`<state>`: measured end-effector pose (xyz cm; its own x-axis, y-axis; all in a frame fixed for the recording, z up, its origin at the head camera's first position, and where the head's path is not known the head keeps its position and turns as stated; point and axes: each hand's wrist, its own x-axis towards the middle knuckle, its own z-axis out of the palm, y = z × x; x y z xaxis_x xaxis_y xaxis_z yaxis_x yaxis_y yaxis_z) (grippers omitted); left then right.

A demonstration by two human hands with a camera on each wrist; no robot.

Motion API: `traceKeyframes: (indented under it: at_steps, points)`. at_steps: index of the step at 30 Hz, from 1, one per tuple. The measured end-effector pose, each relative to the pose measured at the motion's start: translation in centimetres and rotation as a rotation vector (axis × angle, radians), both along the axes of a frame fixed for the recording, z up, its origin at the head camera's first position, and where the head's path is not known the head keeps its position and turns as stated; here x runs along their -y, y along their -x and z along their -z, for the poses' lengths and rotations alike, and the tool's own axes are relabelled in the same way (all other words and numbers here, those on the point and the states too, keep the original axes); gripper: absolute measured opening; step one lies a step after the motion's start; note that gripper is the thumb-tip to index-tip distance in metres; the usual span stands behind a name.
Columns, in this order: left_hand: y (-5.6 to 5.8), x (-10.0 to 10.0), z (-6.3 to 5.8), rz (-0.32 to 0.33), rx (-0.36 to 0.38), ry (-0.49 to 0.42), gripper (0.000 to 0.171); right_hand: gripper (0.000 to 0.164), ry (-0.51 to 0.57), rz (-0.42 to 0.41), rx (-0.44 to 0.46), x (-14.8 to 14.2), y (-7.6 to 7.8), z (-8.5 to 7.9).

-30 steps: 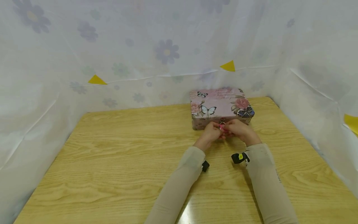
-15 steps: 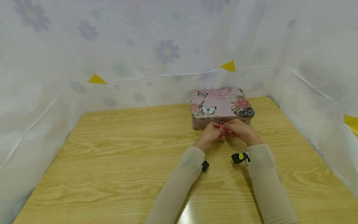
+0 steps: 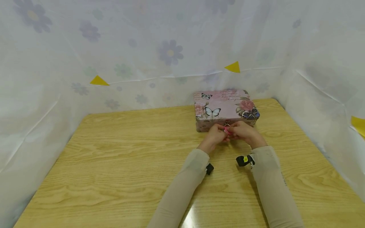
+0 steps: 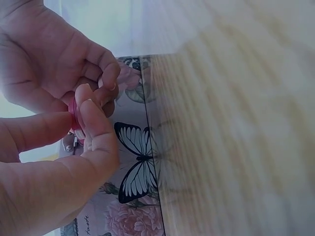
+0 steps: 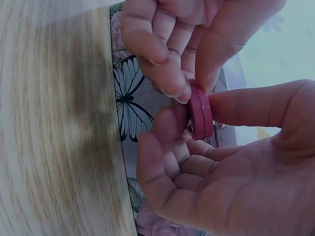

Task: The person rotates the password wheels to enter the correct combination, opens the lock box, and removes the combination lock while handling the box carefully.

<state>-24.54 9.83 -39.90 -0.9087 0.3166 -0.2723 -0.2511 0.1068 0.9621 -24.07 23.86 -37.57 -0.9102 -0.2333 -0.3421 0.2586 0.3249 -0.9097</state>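
A pink box point(image 3: 219, 106) printed with butterflies and roses stands lid down at the back right of the table. From the metal latch at its front hangs a small pink padlock point(image 5: 201, 110), its round shackle showing above the fingers in the head view. My left hand point(image 3: 215, 135) pinches the padlock from the left between thumb and fingertips. On the other side my right hand point(image 3: 246, 132) pinches it too, thumb against its face. Fingers of both hands cover much of the padlock body. A butterfly print point(image 4: 140, 160) shows beside the hands in the left wrist view.
The wood-grain table point(image 3: 122, 164) spreads out left of and in front of the box. White flowered curtains point(image 3: 137, 53) enclose the back and sides, with yellow triangles point(image 3: 233, 67) on them. Black straps point(image 3: 243, 161) hang at the wrists.
Slightly more of the pink padlock shows between the fingertips than a second ago. Box and forearms hold the same place.
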Motion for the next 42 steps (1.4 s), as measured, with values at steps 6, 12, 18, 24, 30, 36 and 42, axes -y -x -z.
traceKeyframes:
  at_steps: [6, 12, 18, 24, 30, 36, 42]
  points:
    - [-0.01, -0.06, 0.04, -0.006, 0.0, 0.008, 0.021, 0.024, 0.037, -0.003, 0.007, -0.24, 0.07, 0.14]
    - [0.02, -0.04, 0.05, -0.008, 0.003, 0.007, 0.02, 0.02, 0.057, 0.006, 0.017, -0.4, 0.09, 0.12]
    - [0.06, 0.15, 0.01, 0.007, 0.01, 0.012, 0.021, 0.021, 0.042, 0.004, 0.015, -0.31, 0.07, 0.04]
    - [0.14, 0.11, 0.07, 0.011, 0.011, 0.001, 0.02, 0.033, 0.015, -0.017, 0.002, -0.13, -0.14, -0.13]
    - [0.21, 0.04, 0.16, 0.017, 0.008, -0.005, 0.02, 0.031, 0.018, -0.022, -0.004, -0.09, -0.21, -0.15]
    - [0.17, 0.07, 0.3, 0.017, -0.005, -0.003, 0.02, 0.025, 0.029, 0.0, -0.002, -0.18, 0.02, 0.1]
    - [0.13, 0.04, 0.31, 0.005, -0.004, -0.005, 0.018, 0.022, 0.056, 0.017, 0.012, -0.36, 0.24, 0.35]
